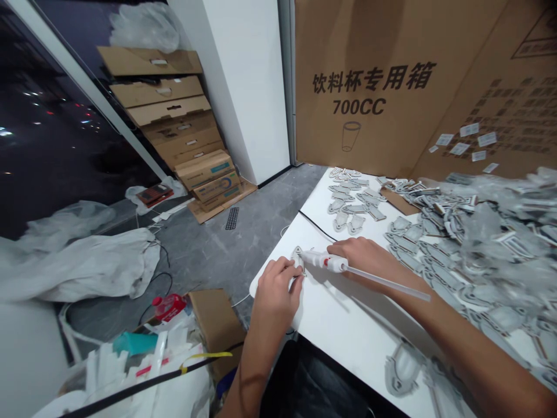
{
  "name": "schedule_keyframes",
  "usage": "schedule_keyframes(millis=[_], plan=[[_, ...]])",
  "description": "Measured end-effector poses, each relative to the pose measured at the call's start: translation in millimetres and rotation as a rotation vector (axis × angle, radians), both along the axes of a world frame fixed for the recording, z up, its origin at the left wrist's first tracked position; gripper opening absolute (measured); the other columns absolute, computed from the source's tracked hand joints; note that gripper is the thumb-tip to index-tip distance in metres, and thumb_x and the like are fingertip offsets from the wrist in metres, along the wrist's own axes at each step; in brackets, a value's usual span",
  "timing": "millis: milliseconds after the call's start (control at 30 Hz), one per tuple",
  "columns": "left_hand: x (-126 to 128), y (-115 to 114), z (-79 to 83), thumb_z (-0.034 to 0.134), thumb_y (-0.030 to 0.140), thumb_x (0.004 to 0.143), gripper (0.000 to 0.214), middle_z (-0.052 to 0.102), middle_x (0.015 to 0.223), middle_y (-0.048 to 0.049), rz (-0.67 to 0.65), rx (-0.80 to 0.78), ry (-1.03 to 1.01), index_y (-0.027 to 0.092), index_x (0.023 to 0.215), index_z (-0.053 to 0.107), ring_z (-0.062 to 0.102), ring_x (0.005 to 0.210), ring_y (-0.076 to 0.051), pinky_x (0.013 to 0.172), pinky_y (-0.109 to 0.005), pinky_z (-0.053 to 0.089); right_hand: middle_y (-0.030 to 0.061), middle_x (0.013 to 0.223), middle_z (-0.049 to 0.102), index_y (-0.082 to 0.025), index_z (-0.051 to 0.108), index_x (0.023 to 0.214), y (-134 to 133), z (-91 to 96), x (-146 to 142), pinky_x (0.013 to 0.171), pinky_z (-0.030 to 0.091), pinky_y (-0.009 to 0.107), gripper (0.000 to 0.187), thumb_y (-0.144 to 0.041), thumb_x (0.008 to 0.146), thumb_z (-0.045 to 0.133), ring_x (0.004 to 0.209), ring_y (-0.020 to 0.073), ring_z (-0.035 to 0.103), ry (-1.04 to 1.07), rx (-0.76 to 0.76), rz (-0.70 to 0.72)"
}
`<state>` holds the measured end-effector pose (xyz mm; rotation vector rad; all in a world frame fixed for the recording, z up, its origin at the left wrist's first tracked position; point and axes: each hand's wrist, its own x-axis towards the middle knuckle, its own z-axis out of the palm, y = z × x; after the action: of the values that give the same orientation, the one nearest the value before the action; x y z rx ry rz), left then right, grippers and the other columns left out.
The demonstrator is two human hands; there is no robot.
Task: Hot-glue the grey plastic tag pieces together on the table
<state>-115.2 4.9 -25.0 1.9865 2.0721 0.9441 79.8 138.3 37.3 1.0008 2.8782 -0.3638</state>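
My right hand is closed around a white hot glue gun, and a long glue stick sticks out of its back end. The gun's nozzle points left, at a small grey flat part on the white table. With thumb and fingers my left hand pinches that part near the table's left edge. Whether the nozzle touches it, I cannot tell. Nearer to me lies a larger grey flat piece, below my right forearm.
Many grey flat pieces are heaped on the right of the table; others lie in rows at the far end. A large cardboard box stands behind. A black cable crosses the table. Scraps and a red bottle fill the lower left.
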Motion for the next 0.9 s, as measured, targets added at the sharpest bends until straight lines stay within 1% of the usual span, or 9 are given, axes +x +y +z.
schedule_keyframes(millis=[67,200,533,733,900], plan=[[0.2,0.2,0.1,0.066,0.012,0.095,0.012,0.071,0.104,-0.0071,-0.002,-0.005,-0.005,0.020,0.096,0.076,0.067,0.097,-0.025,0.086,-0.040,0.055,0.0066,0.082,0.072,-0.021,0.059,0.078,0.2,0.5,-0.7,0.058,0.022,0.030,0.026,-0.030,0.101,0.051,0.071,0.0196,0.065,-0.015,-0.006,-0.010],[0.0,0.4,0.1,0.066,0.013,0.096,0.012,0.072,0.105,-0.0075,-0.001,-0.016,-0.003,0.020,0.096,0.076,0.067,0.098,-0.025,0.087,-0.040,0.055,0.0075,0.083,0.072,-0.020,0.061,0.080,-0.4,2.6,-3.0,0.058,0.022,0.030,0.019,-0.023,0.097,0.053,0.073,0.0204,0.066,-0.045,-0.004,-0.018],[-0.3,0.6,-0.8,0.066,0.013,0.096,0.012,0.072,0.104,-0.0071,-0.003,-0.020,0.003,0.020,0.096,0.076,0.067,0.093,-0.024,0.084,-0.040,0.055,0.0097,0.086,0.073,-0.020,0.064,0.082,0.1,1.8,-4.2,0.058,0.023,0.030,0.017,-0.018,0.094,0.051,0.077,0.0220,0.069,-0.081,-0.021,-0.047],[-0.5,0.1,-0.5,0.066,0.013,0.096,0.012,0.072,0.105,-0.0069,-0.002,-0.008,0.013,0.021,0.097,0.076,0.067,0.093,-0.023,0.085,-0.039,0.055,0.0112,0.089,0.074,-0.019,0.067,0.085,1.0,-0.6,-3.7,0.059,0.024,0.030,0.020,-0.018,0.096,0.050,0.078,0.0234,0.070,-0.090,-0.016,-0.052],[-0.5,-0.1,-0.5,0.066,0.014,0.096,0.012,0.073,0.105,-0.0073,-0.004,-0.008,0.014,0.020,0.096,0.076,0.066,0.093,-0.023,0.085,-0.039,0.055,0.0123,0.092,0.075,-0.019,0.068,0.086,1.0,0.2,-4.2,0.059,0.026,0.031,0.019,-0.020,0.095,0.052,0.083,0.0250,0.071,-0.101,-0.039,-0.067]])
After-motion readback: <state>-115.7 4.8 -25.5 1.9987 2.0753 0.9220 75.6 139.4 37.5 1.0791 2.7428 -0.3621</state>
